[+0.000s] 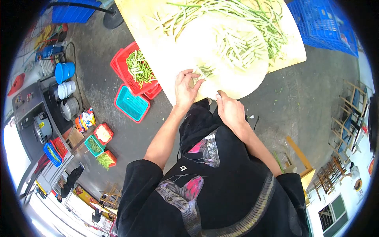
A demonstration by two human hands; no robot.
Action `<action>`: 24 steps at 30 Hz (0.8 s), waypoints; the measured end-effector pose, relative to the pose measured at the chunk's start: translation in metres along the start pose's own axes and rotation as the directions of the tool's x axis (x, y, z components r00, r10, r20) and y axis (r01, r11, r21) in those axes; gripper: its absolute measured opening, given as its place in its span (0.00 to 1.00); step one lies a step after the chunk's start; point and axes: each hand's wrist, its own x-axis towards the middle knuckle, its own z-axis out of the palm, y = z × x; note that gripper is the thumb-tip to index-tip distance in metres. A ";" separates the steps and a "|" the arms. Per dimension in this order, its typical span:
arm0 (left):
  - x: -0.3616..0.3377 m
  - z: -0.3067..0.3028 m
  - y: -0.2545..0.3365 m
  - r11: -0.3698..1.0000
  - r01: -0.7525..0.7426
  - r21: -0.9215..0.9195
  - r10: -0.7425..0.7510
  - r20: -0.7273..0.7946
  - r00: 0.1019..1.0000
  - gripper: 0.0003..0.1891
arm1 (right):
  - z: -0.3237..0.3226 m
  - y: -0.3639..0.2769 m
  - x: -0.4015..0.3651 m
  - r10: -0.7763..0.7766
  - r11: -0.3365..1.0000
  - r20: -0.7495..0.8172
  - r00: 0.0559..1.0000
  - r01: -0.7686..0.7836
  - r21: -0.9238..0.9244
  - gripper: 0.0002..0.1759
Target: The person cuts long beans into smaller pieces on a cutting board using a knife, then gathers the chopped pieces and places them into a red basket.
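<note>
At the near edge of a pale round board, my left hand is curled, with its thumb and fingers around a few short green bean pieces. My right hand is closed round a dark handle at the board's near rim; the rest of that tool is hard to make out in the glare. Cut bean pieces lie on the board. Long green beans are spread behind it and to its right on the bright yellowish table.
Left of the table, a red basket holds cut beans, with a teal basket beside it on the floor. Blue crates stand at the right. Buckets and small food baskets are farther left. Another person is at lower left.
</note>
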 end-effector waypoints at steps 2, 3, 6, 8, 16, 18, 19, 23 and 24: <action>-0.003 0.002 -0.003 1.000 -0.010 -0.001 0.010 -0.019 1.000 0.13 | 0.000 0.000 0.001 0.001 1.000 0.011 1.000 -0.001 -0.011 0.22; -0.003 0.002 -0.004 1.000 -0.021 0.004 0.021 -0.023 1.000 0.13 | 0.000 0.001 0.002 0.000 1.000 0.008 1.000 0.000 -0.013 0.22; -0.003 0.003 -0.004 0.999 -0.049 0.009 0.049 -0.027 0.998 0.12 | 0.001 0.002 0.004 -0.047 0.998 -0.037 0.998 0.046 -0.038 0.19; 0.000 -0.001 -0.003 0.998 -0.067 0.007 0.067 -0.019 0.998 0.12 | 0.002 0.001 0.005 -0.053 0.998 -0.031 0.998 0.052 -0.044 0.19; 0.002 0.000 -0.003 0.993 -0.111 0.050 0.111 -0.004 0.994 0.11 | -0.006 -0.001 0.012 0.008 0.998 0.060 0.998 -0.004 -0.067 0.22; -0.001 -0.002 -0.002 0.991 -0.117 0.070 0.117 0.001 0.993 0.11 | -0.003 0.001 0.012 0.008 0.997 0.064 0.998 -0.003 -0.073 0.22; 0.001 -0.001 -0.003 0.989 -0.128 0.078 0.129 0.001 0.992 0.11 | -0.003 0.001 0.014 0.006 0.997 0.062 0.998 -0.001 -0.078 0.22; 0.002 -0.002 -0.005 0.987 -0.135 0.084 0.134 0.020 0.991 0.11 | -0.006 -0.004 0.018 -0.011 0.996 0.051 0.999 0.015 -0.085 0.21; 0.002 -0.002 -0.006 0.987 -0.137 0.085 0.136 0.023 0.990 0.11 | -0.006 -0.005 0.020 -0.011 0.995 0.056 0.998 0.016 -0.094 0.21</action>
